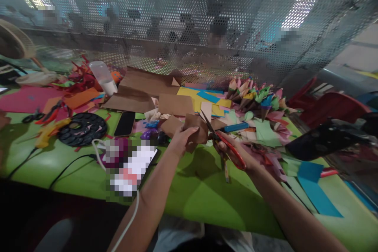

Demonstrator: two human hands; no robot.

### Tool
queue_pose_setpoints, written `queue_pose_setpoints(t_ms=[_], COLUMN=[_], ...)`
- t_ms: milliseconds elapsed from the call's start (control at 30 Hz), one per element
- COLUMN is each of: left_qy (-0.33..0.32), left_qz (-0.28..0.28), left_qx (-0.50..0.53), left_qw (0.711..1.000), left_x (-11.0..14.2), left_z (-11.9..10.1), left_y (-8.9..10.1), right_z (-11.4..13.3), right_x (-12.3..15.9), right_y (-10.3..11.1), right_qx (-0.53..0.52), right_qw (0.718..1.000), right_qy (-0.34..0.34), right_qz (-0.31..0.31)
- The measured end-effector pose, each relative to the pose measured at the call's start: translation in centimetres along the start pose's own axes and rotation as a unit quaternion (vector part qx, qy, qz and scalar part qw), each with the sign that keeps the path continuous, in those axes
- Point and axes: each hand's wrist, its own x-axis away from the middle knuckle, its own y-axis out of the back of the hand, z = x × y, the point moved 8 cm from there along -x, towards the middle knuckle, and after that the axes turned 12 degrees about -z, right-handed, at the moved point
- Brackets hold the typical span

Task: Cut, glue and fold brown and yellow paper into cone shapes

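A small piece of brown paper (196, 128) is pinched between the thumb and fingers of my left hand (181, 139), above the green table. My right hand (227, 147) grips a pair of scissors (233, 151) by the red handles. Their dark blades point up and to the left, close to the right edge of the brown paper; I cannot tell whether they touch it. Just behind the scissors lies a blue cutter knife (236, 126). Another cut brown piece (171, 126) rests beyond my left hand.
Large brown sheets (144, 88) and yellow paper (186, 96) lie at the back, below a perforated metal screen (177, 27). Paper flowers (254, 92) are bunched at back right. Leftward are a lit phone (136, 169), a black phone (125, 123) and a yellow glue gun (50, 134).
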Motion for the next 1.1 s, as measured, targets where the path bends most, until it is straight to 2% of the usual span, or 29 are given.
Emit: queue_pose_setpoints(t_ms=[200,500,1100], left_qy=[0.009,-0.002,0.002], left_qz=[-0.011,0.003,-0.013], left_qx=[-0.006,0.013,0.002], left_qw=[1.000,1.000,1.000], left_x=[0.04,0.02,-0.23], left_z=[0.15,-0.03,0.20], left_y=[0.22,-0.10,0.37], right_z=[-0.34,-0.07,-0.74], right_x=[-0.03,0.13,0.05], right_y=[-0.05,-0.26,0.00], right_qx=[-0.003,-0.020,-0.023], right_qw=[1.000,1.000,0.999], right_qy=[0.000,-0.016,-0.035], right_qz=[0.002,0.011,-0.006])
